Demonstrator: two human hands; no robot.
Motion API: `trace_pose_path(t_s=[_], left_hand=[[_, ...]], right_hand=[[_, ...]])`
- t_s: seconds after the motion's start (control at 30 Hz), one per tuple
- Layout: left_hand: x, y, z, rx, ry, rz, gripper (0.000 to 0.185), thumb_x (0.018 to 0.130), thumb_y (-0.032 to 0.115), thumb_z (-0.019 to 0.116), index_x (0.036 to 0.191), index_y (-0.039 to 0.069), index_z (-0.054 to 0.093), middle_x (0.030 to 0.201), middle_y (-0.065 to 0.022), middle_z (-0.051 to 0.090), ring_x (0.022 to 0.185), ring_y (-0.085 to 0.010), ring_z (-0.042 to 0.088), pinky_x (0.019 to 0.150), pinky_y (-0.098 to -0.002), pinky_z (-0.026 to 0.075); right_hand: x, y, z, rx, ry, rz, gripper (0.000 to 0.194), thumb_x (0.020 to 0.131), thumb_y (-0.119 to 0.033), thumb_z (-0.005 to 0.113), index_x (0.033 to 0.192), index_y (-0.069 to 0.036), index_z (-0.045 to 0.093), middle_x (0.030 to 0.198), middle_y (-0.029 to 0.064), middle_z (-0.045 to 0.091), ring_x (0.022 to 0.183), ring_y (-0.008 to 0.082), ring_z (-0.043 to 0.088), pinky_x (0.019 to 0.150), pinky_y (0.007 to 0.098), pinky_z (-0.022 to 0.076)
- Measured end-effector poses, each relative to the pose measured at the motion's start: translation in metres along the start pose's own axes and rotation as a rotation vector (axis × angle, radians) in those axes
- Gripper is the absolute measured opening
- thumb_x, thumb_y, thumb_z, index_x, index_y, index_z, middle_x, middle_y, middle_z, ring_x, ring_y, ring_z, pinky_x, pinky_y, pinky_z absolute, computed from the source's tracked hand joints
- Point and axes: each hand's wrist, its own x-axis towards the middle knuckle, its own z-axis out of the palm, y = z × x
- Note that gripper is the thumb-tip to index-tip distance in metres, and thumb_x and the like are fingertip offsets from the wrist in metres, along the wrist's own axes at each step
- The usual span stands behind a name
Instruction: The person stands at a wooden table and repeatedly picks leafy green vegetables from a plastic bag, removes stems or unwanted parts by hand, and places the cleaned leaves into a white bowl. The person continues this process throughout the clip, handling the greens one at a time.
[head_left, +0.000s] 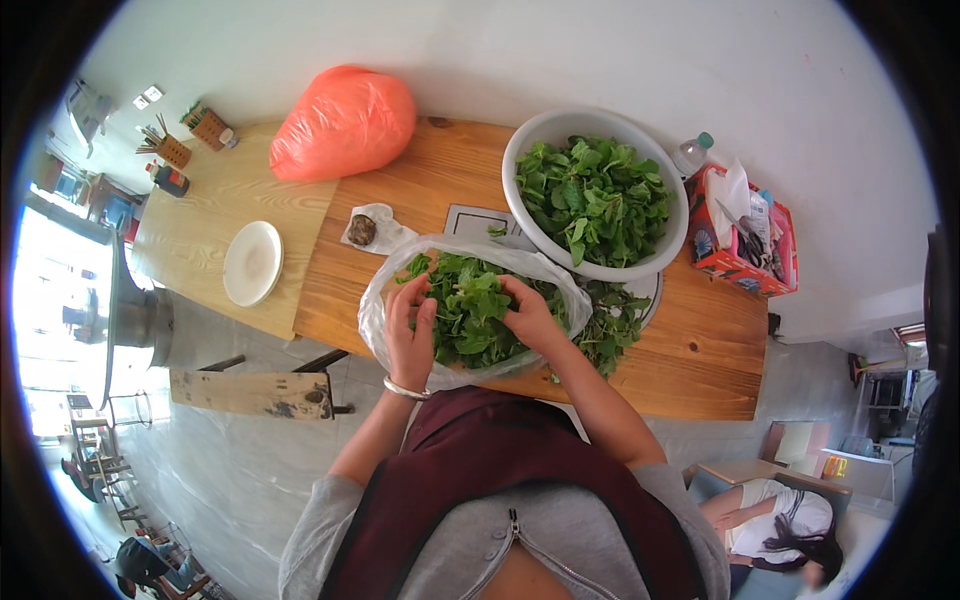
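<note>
A clear plastic bag (371, 300) full of leafy green herb sprigs, apparently mint (450, 330), lies spread on the wooden table in front of me. Over its left side is my left hand (410, 330), a bangle at the wrist, thumb and fingers apart beside the leaves. My right hand (530, 315) pinches a mint sprig (484, 300) above the bag; its fingertips are partly hidden by leaves. Behind the bag, a large grey-white basin (514, 180) holds a heap of loose leaves (592, 199). Leafy stems (611, 322) lie to the right of the bag.
Against the wall rests a red plastic bag (345, 124). A dark lump (362, 229) sits on white paper, with a white plate (253, 264) farther left. Beyond the basin stand a bottle (691, 154) and a red box (742, 232) containing scissors. A person (787, 517) sits behind right.
</note>
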Motion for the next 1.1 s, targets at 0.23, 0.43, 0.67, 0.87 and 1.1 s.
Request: trace_pose_path(t_s=[0.23,0.43,0.67,0.87,1.1], left_hand=[[0.008,-0.017,0.003,-0.178,-0.321,-0.432,0.014,0.092,0.013,0.061,0.096,0.0,0.065,0.08,0.002,0.063,0.069,-0.0034,0.051,0.064,-0.0199,0.043],[0.008,-0.024,0.0,-0.37,-0.121,-0.541,0.017,0.095,0.016,0.058,0.101,0.001,0.063,0.086,-0.0019,0.066,0.075,-0.0057,0.056,0.066,-0.0184,0.043],[0.024,-0.017,-0.008,-0.747,0.066,-0.671,0.013,0.094,0.016,0.058,0.097,0.005,0.063,0.081,-0.0002,0.062,0.074,-0.0089,0.053,0.067,-0.0217,0.042],[0.019,-0.014,-0.003,-0.822,-0.035,-0.697,0.014,0.094,0.016,0.057,0.099,0.004,0.062,0.084,-0.0014,0.061,0.076,-0.0105,0.053,0.073,-0.0248,0.041],[0.014,-0.018,-0.004,-0.792,-0.123,-0.687,0.015,0.094,0.013,0.057,0.103,0.003,0.061,0.085,-0.0009,0.06,0.077,-0.0097,0.053,0.075,-0.0235,0.041]], right_hand=[[0.0,-0.039,0.0,-0.117,0.044,-0.211,0.037,0.076,0.011,0.055,0.109,-0.005,0.059,0.114,0.0078,0.059,0.108,0.02,0.057,0.093,0.0284,0.043],[-0.005,-0.067,-0.006,-0.135,0.112,-0.197,0.025,0.076,0.01,0.056,0.094,-0.005,0.062,0.115,0.0095,0.058,0.106,0.0247,0.058,0.089,0.0319,0.0451],[-0.006,-0.097,-0.021,-0.561,0.187,-0.228,0.02,0.077,0.008,0.057,0.093,-0.004,0.061,0.105,0.011,0.059,0.097,0.031,0.058,0.08,0.0369,0.048],[-0.01,-0.125,-0.029,-0.256,0.094,-0.056,0.015,0.085,-0.001,0.059,0.1,-0.001,0.06,0.098,0.011,0.061,0.085,0.0278,0.061,0.075,0.0334,0.0484],[0.002,-0.087,-0.025,0.312,0.0,0.073,0.019,0.087,-0.004,0.062,0.106,-0.003,0.059,0.089,0.0022,0.059,0.084,0.0116,0.057,0.075,0.0271,0.0468]])
